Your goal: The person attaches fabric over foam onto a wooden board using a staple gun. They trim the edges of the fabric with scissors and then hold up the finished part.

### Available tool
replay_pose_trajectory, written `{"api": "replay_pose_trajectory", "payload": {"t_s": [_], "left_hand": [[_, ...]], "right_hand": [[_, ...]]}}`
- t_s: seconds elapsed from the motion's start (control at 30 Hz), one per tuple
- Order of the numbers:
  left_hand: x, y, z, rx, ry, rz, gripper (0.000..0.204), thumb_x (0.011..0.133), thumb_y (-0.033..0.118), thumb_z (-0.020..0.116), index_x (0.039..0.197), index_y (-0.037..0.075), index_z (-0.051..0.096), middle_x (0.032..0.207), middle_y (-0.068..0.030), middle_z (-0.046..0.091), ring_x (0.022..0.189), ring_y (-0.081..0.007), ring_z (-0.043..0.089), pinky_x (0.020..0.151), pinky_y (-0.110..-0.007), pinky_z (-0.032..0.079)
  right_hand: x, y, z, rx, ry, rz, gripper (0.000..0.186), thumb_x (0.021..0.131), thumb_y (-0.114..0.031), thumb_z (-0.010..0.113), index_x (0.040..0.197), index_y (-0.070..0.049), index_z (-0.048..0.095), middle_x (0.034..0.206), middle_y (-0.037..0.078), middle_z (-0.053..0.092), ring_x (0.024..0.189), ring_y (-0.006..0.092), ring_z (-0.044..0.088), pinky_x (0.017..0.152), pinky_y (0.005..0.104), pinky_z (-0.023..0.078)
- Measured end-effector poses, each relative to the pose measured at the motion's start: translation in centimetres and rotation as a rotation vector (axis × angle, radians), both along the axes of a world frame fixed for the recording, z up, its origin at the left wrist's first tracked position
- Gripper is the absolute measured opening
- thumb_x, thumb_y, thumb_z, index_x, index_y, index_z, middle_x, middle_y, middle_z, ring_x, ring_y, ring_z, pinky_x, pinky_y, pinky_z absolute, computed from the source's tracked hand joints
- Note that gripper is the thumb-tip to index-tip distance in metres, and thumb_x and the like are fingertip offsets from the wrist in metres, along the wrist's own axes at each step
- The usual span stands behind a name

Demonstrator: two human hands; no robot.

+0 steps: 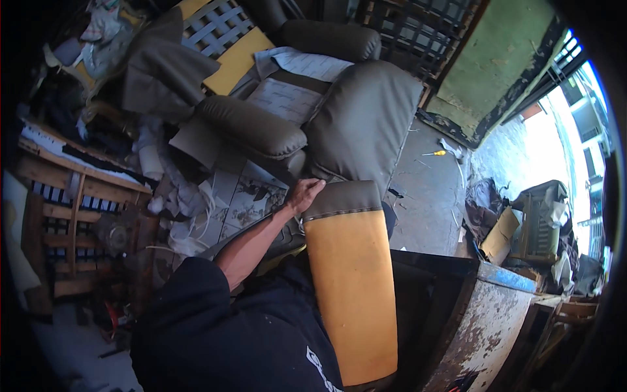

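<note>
A long orange-yellow foam pad [353,294] lies upright in front of me, against my dark shirt. A grey-brown leatherette band [346,197] covers its far end, with a seam running across where the band meets the foam. At the band's upper left corner my left hand [305,196] is closed, fingers curled at the edge. My right hand does not show; the pad and my body may hide it. Just beyond the pad stands a grey-brown upholstered armchair [366,124], with pale printed lining [284,101] on its seat area.
A yellow-handled screwdriver [436,153] lies on the floor to the right of the chair. Close on my right stands a worn bench with peeling paint [490,313]. Wooden frames [72,222] and scraps crowd the left, and a green panel [496,65] leans at the back right.
</note>
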State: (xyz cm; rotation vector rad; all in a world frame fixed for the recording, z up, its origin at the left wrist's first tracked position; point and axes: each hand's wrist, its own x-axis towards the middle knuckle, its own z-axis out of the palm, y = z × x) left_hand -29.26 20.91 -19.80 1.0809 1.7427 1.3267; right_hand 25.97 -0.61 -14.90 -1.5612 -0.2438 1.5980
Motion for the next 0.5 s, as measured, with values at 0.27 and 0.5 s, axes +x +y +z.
{"api": "replay_pose_trajectory", "payload": {"t_s": [0.27,0.5], "left_hand": [[-3.9,0.1,1.6,-0.370,-0.518,-0.368,0.064,0.106,0.057,0.050,0.139,0.003,0.063,0.138,-0.0085,0.066,0.124,-0.0171,0.060,0.106,-0.032,0.046],[-5.4,0.0,1.5,-0.371,-0.694,-0.461,0.069,0.104,0.060,0.053,0.139,0.002,0.063,0.139,-0.0090,0.065,0.125,-0.0168,0.060,0.109,-0.032,0.045]], "right_hand": [[-0.4,1.5,1.1,-0.048,-0.030,0.098,0.070,0.107,-0.054,0.044,0.152,-0.001,0.044,0.147,0.013,0.056,0.132,0.0283,0.056,0.114,0.0429,0.041],[-0.5,1.8,2.2,-0.065,-0.055,0.134,0.071,0.108,-0.055,0.043,0.153,-0.001,0.043,0.148,0.013,0.055,0.133,0.0285,0.054,0.115,0.0431,0.040]]}}
